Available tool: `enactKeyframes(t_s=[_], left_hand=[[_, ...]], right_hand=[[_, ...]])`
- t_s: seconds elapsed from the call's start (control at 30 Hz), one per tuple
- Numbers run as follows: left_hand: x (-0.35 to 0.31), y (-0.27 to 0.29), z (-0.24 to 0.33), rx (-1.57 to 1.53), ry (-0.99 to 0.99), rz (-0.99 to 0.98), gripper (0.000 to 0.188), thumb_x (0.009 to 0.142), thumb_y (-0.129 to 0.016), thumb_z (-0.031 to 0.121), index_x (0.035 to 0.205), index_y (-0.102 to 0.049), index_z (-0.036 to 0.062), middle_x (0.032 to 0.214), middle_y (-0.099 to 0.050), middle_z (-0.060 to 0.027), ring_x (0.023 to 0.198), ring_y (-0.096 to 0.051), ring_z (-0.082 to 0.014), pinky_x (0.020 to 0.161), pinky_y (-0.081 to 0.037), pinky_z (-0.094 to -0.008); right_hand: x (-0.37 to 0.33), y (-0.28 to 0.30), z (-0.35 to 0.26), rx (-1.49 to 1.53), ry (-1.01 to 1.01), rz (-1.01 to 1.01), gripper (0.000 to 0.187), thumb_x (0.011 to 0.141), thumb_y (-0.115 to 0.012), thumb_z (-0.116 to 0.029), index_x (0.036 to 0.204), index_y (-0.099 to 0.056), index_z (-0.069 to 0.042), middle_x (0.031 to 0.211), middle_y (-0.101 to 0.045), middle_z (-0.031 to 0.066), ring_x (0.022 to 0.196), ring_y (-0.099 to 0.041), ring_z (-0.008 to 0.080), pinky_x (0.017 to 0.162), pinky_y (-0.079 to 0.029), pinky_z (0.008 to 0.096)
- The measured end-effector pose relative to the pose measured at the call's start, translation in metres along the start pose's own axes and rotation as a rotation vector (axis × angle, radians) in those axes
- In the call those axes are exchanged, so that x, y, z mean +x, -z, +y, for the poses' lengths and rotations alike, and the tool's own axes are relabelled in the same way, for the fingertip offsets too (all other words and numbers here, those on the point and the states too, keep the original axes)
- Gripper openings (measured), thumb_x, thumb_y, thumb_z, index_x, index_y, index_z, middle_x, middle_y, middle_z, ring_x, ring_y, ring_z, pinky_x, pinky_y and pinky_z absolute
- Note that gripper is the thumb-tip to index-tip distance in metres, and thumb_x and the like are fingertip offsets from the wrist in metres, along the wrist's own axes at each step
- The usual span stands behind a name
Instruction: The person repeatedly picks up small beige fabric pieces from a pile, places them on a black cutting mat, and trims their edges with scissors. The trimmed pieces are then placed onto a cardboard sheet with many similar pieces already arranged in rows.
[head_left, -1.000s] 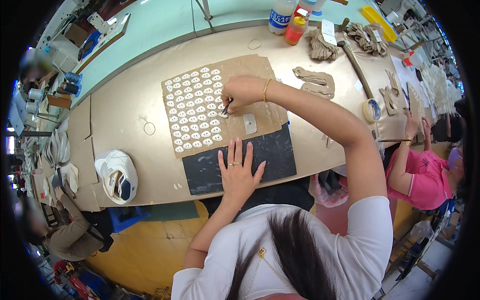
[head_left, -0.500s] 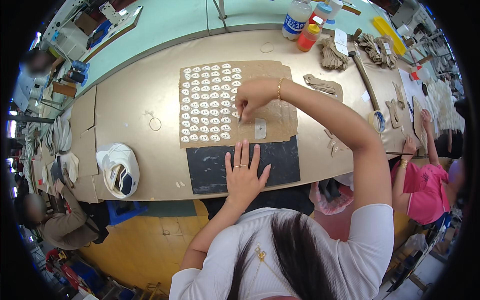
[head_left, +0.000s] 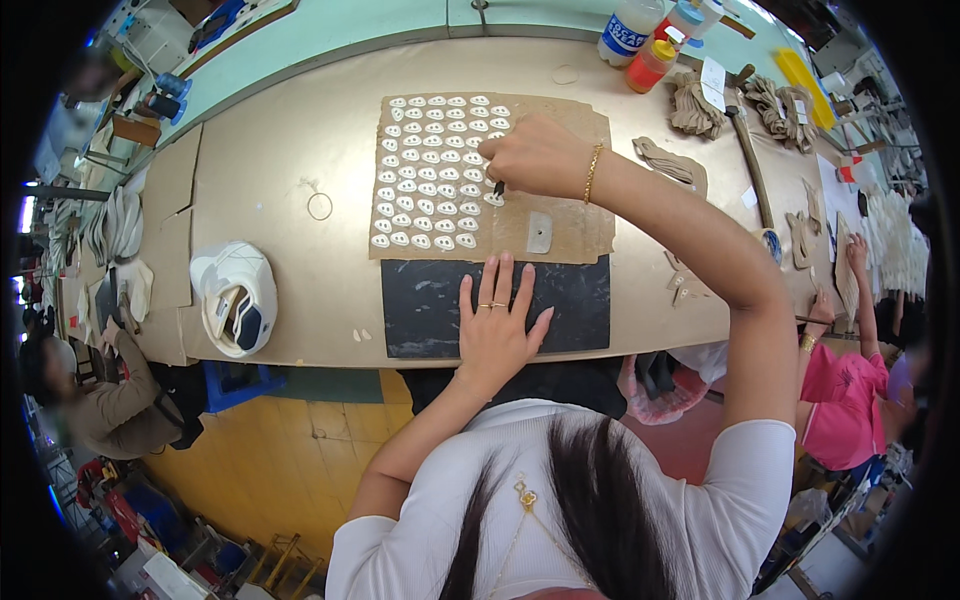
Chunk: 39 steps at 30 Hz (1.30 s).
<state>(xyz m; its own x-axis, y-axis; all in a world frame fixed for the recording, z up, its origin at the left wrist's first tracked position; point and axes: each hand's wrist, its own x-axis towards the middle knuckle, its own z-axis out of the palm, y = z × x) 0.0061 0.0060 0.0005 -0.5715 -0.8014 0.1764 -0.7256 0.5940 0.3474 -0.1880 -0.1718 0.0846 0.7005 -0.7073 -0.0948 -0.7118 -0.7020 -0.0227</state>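
Note:
Many small white shaped pieces [head_left: 427, 207] with dark marks lie in columns on a brown paper sheet [head_left: 575, 215]. At the rightmost column, my right hand [head_left: 535, 158] is closed around a slim dark tool [head_left: 499, 188], most of it hidden by the fingers. The tool's tip is beside the lowest white piece [head_left: 493, 199] of that column. A pale grey plate [head_left: 539, 236] with a dark spot rests on the sheet near its lower edge. My left hand [head_left: 498, 320] lies flat, fingers spread, on a black board [head_left: 425, 310], its fingertips at the sheet's lower edge.
A white shoe [head_left: 234, 298] stands left on the table. Far right are bottles [head_left: 650, 66], bundled beige pieces [head_left: 697, 105], a hammer [head_left: 752, 165] and a yellow tray [head_left: 803, 85]. Co-workers sit at both sides, one in a pink shirt [head_left: 845, 410].
The whole view has shifted, so the table appears higher. My right hand has lifted the tool tip slightly beside the lowest piece of the right column; my left hand stays flat.

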Motion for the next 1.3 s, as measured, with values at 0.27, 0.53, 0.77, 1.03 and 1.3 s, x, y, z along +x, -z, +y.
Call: enactKeyframes(t_s=[0.27, 0.53, 0.77, 1.03, 1.3], left_hand=[[-0.001, -0.001, 0.0, 0.027, -0.002, 0.002, 0.066, 0.091, -0.066, 0.046, 0.145, -0.054, 0.01, 0.158, -0.039, -0.0195, 0.149, -0.033, -0.0348, 0.116, -0.027, -0.0589], [-0.001, -0.002, 0.001, 0.024, -0.003, 0.006, 0.065, 0.091, -0.066, 0.047, 0.144, -0.055, 0.0107, 0.159, -0.039, -0.0195, 0.148, -0.035, -0.0347, 0.116, -0.027, -0.0587], [0.0, -0.001, 0.002, -0.008, 0.012, 0.0, 0.066, 0.091, -0.066, 0.044, 0.146, -0.053, 0.0106, 0.16, -0.038, -0.0196, 0.148, -0.035, -0.0348, 0.115, -0.028, -0.0573], [0.004, -0.008, 0.004, 0.047, -0.005, 0.034, 0.065, 0.091, -0.065, 0.045, 0.145, -0.054, 0.0105, 0.158, -0.039, -0.0226, 0.145, -0.038, -0.0372, 0.108, -0.036, -0.0555], [0.01, -0.007, 0.005, 0.09, -0.024, 0.055, 0.065, 0.089, -0.068, 0.045, 0.142, -0.057, 0.0082, 0.152, -0.045, -0.0238, 0.137, -0.045, -0.0378, 0.106, -0.036, -0.0522]], right_hand=[[0.018, -0.002, -0.016, -0.215, 0.117, -0.063, 0.011, 0.083, -0.071, -0.018, 0.074, -0.075, -0.014, 0.086, -0.069, -0.0016, 0.078, -0.071, 0.0177, 0.075, -0.054, 0.0371], [0.024, -0.002, -0.02, -0.307, 0.285, -0.08, 0.011, 0.083, -0.069, -0.017, 0.073, -0.074, -0.018, 0.087, -0.067, -0.0027, 0.09, -0.066, 0.0156, 0.105, -0.04, 0.0394], [0.005, -0.016, -0.003, -0.206, 0.291, 0.099, 0.011, 0.083, -0.068, -0.016, 0.072, -0.071, -0.015, 0.081, -0.061, -0.0019, 0.091, -0.064, 0.0149, 0.106, -0.038, 0.0414], [-0.007, -0.012, 0.005, -0.01, 0.193, 0.059, 0.01, 0.082, -0.074, -0.023, 0.077, -0.073, -0.015, 0.084, -0.066, -0.0009, 0.089, -0.066, 0.0157, 0.106, -0.038, 0.0441], [-0.064, -0.006, -0.008, 0.205, 0.147, 0.057, 0.018, 0.079, -0.077, -0.03, 0.078, -0.072, -0.013, 0.078, -0.058, -0.0001, 0.085, -0.063, 0.0175, 0.096, -0.04, 0.0451]])
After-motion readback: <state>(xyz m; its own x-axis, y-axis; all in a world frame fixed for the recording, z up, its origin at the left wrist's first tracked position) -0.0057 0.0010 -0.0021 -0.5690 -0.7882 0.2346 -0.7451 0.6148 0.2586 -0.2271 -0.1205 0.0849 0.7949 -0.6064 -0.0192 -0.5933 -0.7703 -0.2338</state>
